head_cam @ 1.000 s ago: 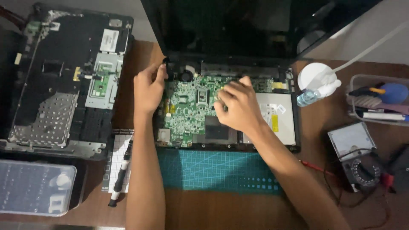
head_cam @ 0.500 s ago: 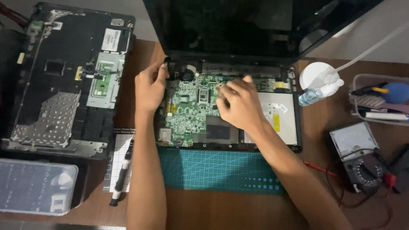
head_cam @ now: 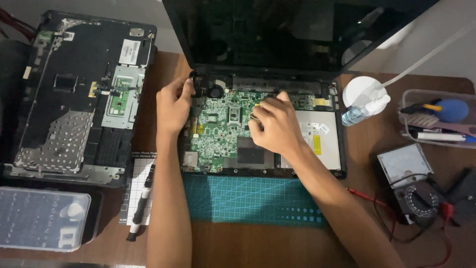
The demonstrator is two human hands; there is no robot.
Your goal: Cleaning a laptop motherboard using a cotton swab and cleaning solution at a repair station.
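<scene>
On a brown desk (head_cam: 258, 248), both hands, left (head_cam: 172, 105) and right (head_cam: 275, 124), press curled fingers onto the laptop's bare green motherboard (head_cam: 218, 126).

head cam: sole view | looked steeply down from above, near | faced across the desk | left hand (head_cam: 172, 105) and right hand (head_cam: 275, 124) sat mid-frame over the motherboard (head_cam: 218, 131) | forearms ran from the bottom edge | cutting mat (head_cam: 248, 198) lay below both hands

Motherboard (head_cam: 223, 124): green, dotted with black chips. Mat (head_cam: 248, 201) below it: teal, pale grid lines, lighter squares. Drive (head_cam: 317, 141) right of it: silver with yellow label. Surface (head_cam: 258, 248): brown wood. Meter (head_cam: 409, 181): black, white dial, red leads. Bulb (head_cam: 451, 110): blue.
</scene>
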